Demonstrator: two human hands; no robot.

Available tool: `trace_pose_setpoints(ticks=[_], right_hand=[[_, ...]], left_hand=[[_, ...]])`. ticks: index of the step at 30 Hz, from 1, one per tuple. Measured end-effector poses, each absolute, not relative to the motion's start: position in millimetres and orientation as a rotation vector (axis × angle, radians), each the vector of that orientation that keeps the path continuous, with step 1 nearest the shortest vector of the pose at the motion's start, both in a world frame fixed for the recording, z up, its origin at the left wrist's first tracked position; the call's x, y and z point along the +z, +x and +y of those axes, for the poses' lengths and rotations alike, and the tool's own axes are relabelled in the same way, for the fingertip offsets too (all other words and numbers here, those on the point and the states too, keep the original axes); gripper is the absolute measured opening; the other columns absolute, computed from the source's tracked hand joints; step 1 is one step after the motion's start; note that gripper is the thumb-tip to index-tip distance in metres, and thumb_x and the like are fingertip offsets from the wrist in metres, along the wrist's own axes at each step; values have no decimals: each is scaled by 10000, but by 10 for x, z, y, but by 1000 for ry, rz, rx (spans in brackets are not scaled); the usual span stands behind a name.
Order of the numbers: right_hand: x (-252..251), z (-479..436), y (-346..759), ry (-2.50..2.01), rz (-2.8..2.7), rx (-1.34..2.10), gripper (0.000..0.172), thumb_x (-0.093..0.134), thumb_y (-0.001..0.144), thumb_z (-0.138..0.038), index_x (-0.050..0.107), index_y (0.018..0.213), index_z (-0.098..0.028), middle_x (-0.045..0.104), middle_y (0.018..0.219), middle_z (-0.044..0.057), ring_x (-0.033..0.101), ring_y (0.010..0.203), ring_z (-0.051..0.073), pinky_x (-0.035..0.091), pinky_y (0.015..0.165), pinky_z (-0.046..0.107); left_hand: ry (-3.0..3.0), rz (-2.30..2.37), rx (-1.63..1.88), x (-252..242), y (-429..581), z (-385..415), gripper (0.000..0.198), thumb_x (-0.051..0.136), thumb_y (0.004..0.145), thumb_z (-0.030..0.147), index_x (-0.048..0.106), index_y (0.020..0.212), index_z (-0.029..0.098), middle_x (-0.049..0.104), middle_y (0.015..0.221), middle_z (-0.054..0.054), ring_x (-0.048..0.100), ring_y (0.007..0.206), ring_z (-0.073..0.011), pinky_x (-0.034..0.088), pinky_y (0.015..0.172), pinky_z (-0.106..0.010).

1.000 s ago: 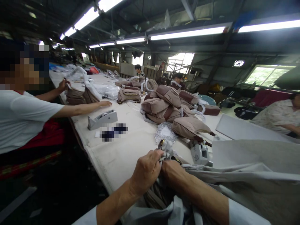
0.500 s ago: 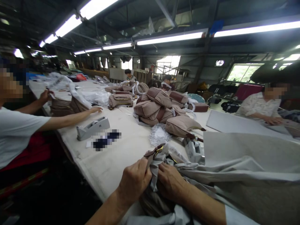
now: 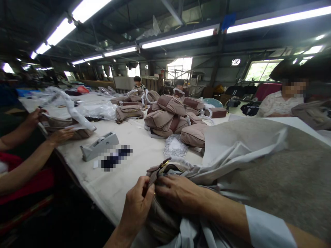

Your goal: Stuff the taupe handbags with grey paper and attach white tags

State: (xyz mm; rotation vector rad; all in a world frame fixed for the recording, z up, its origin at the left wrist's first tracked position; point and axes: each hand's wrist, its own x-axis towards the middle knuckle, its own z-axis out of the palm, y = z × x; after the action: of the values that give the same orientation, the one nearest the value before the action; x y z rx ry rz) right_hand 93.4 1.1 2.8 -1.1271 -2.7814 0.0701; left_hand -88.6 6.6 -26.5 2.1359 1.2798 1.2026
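A brown fabric bag [image 3: 161, 220] with a gold-coloured zipper or metal fitting near its top edge sits in front of me, its mouth facing up. My left hand [image 3: 139, 199] is closed on the left edge of the bag's opening, thumb and fingers pinching the fabric. Curled over the opening, my right hand [image 3: 178, 191] has its fingertips hidden inside the bag, so what they hold cannot be seen. A large grey sheet [image 3: 261, 165], creased and thin, spreads from beside the bag to the right, under and behind my right forearm.
A pile of brown bags [image 3: 165, 119] lies mid-table, with a lacy white bundle [image 3: 175, 145] before it. A grey tape dispenser [image 3: 99, 146] stands left. At far left a co-worker's hands [image 3: 60, 135] handle another bag [image 3: 82, 132]. Another person [image 3: 281, 101] sits at right.
My right hand has moved from gripping grey material at the bag's mouth to inside the opening. The grey sheet has risen and spread leftward. The co-worker's near hand has drawn back onto their bag.
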Motion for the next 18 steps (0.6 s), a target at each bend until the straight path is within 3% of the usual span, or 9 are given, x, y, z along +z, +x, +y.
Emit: trace_pose_setpoints(ticks=[2,5,7,10,14,15,18], right_hand=[[55,-3,980,-1241,-2835,-6,356,651,732,-337,619,1015,-124,623,1039,146,566,925,272,482,806,423],[-44,34,915,-1356,-2844,-62,272,579,777,-214,618,1009,-77,620,1037,183,564,962,296,466,832,437],[-112,88,837,-1411,-2777,-19,264,502,818,-158,602,1047,-72,625,1031,177,597,904,274,495,757,394],[-22,119,823,-1446,-2704,79,283,521,839,-226,592,1082,-101,627,1050,152,632,809,234,514,650,325],[509,-206,1228,-1324,-2530,266,432,624,822,-339,550,1207,-159,586,1192,117,612,978,208,504,806,282],[663,-381,1409,-1293,-2424,308,351,591,851,-306,580,1175,-171,627,1115,94,619,954,193,502,800,271],[1011,-1086,2019,-1419,-2068,198,197,548,884,-284,640,1057,-261,675,867,19,631,699,133,481,571,209]], left_hand=[[2076,1255,1180,-263,-835,54,146,427,891,331,505,849,215,583,645,42,591,559,-136,462,538,-223],[2038,1195,1189,-286,-712,32,162,415,899,333,512,854,211,594,671,33,600,592,-141,474,566,-228],[2042,1191,1200,-314,-667,23,163,419,900,328,522,869,206,610,682,24,611,599,-147,487,568,-232],[2102,1243,1271,-321,-688,0,165,468,890,319,527,969,188,637,761,-9,638,660,-162,521,593,-245],[2375,1068,1590,-138,-731,-98,360,553,847,252,465,1181,152,595,1049,-114,614,968,-217,544,815,-327],[2483,949,1577,-67,-740,-122,385,548,841,211,455,1209,148,579,1105,-130,588,1043,-223,528,874,-338],[2838,593,1243,69,-854,-145,477,418,831,60,442,1293,173,532,1287,-134,489,1228,-228,475,978,-346]])
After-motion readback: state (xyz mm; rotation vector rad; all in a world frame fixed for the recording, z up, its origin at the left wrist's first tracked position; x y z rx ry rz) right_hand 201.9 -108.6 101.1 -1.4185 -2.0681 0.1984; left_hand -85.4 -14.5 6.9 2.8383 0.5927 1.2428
